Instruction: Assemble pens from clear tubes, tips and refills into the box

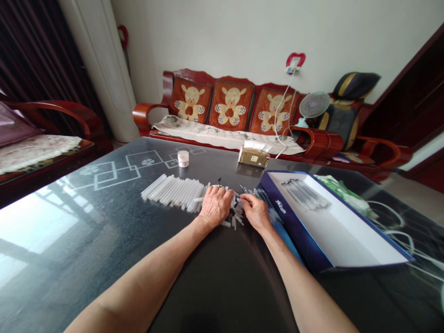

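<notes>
My left hand (217, 206) is closed with its fingers curled, and the end of a white pen barrel (198, 200) sticks out on its left side. To its left, a row of white, translucent pen barrels (175, 190) lies side by side on the dark table. My right hand (255, 212) faces it, thumb and fingers pinched together; what they hold is too small to make out. Between and below both hands lies a loose pile of small clear and black pieces, perhaps pen caps (237, 218). Thin dark-tipped pen refills (274, 213) lie just past my right hand.
A blue-rimmed white box (322, 236) with a bundle of refills (305, 195) inside stands on the right. Farther back are a small round jar (183, 159) and a tissue box (253, 156). A green-white bag (347, 194) and white cables (398, 236) lie beyond the box.
</notes>
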A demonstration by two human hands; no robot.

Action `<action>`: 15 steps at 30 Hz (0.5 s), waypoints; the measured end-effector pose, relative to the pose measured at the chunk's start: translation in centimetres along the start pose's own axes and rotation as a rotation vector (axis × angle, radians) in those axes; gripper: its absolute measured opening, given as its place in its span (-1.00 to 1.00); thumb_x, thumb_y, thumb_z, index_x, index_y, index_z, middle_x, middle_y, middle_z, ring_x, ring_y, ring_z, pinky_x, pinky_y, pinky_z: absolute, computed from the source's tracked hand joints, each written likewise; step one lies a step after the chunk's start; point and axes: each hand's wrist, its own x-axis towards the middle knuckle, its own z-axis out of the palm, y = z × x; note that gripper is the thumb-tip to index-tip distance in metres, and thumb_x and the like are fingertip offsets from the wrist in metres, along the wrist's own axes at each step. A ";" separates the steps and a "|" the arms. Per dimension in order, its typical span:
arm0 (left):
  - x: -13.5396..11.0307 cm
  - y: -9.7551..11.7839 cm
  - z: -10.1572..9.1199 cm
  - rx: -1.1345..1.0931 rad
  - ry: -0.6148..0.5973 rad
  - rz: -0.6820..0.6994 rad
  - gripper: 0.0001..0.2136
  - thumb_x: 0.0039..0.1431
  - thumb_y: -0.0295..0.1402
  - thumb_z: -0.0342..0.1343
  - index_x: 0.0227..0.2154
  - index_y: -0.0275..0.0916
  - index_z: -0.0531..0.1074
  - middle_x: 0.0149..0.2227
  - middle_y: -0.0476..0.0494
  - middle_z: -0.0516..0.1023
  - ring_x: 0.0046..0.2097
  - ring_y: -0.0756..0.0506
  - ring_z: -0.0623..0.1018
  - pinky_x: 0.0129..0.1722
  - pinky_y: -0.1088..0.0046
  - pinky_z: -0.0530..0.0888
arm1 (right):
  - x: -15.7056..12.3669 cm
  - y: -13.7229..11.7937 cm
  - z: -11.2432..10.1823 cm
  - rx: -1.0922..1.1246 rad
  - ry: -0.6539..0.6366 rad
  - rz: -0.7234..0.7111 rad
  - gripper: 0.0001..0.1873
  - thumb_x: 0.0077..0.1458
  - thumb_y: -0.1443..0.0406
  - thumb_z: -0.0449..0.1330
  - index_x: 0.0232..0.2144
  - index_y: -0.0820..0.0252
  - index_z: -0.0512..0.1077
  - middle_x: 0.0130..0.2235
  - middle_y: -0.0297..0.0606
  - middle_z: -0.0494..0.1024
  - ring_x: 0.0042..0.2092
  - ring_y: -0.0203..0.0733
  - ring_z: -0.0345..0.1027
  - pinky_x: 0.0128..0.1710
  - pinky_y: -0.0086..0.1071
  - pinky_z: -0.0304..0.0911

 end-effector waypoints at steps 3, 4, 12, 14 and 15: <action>0.0 0.0 0.2 -0.018 0.012 0.035 -0.73 0.33 -0.34 -0.17 -0.18 -0.17 0.45 -0.39 -0.12 0.44 -0.28 -0.15 0.36 -0.20 0.27 0.21 | 0.0 -0.7 -0.2 0.106 0.033 0.038 -0.75 0.02 0.13 0.14 -0.30 0.04 0.54 -0.36 -0.29 0.62 -0.32 -0.11 0.50 -0.27 -0.27 0.38; 0.0 0.0 0.3 -0.027 0.016 0.046 -0.73 0.33 -0.34 -0.17 -0.18 -0.17 0.45 -0.39 -0.12 0.44 -0.28 -0.15 0.36 -0.19 0.27 0.21 | 0.0 -1.1 -0.2 0.154 0.034 0.049 -0.73 0.01 0.10 0.14 -0.30 0.05 0.54 -0.36 -0.28 0.62 -0.33 -0.11 0.50 -0.28 -0.28 0.38; 0.0 0.1 -0.1 -0.059 0.011 0.040 -0.71 0.33 -0.30 -0.16 -0.04 -0.10 0.43 -0.38 -0.12 0.44 -0.29 -0.12 0.38 -0.19 0.30 0.22 | -0.1 -2.3 -0.1 0.384 0.003 0.153 -0.69 -0.06 0.02 0.22 -0.40 0.10 0.49 -0.42 -0.30 0.59 -0.43 -0.20 0.42 -0.47 -0.38 0.28; 0.0 0.0 -0.4 -0.056 0.017 -0.021 -0.70 0.33 -0.20 -0.15 -0.06 -0.06 0.45 -0.41 -0.11 0.44 -0.30 -0.12 0.39 -0.21 0.30 0.21 | 0.4 -1.3 -0.5 0.392 0.124 0.167 -0.64 -0.01 -0.01 0.16 -0.36 0.14 0.46 -0.39 -0.26 0.58 -0.42 -0.20 0.42 -0.50 -0.41 0.25; 0.0 0.0 -0.5 -0.051 0.018 -0.055 -0.69 0.32 -0.16 -0.15 -0.11 -0.07 0.47 -0.42 -0.11 0.43 -0.30 -0.12 0.39 -0.21 0.30 0.20 | 0.7 -0.9 -0.8 0.389 0.198 0.176 -0.63 0.03 -0.01 0.12 -0.34 0.16 0.44 -0.36 -0.24 0.58 -0.40 -0.20 0.42 -0.51 -0.41 0.24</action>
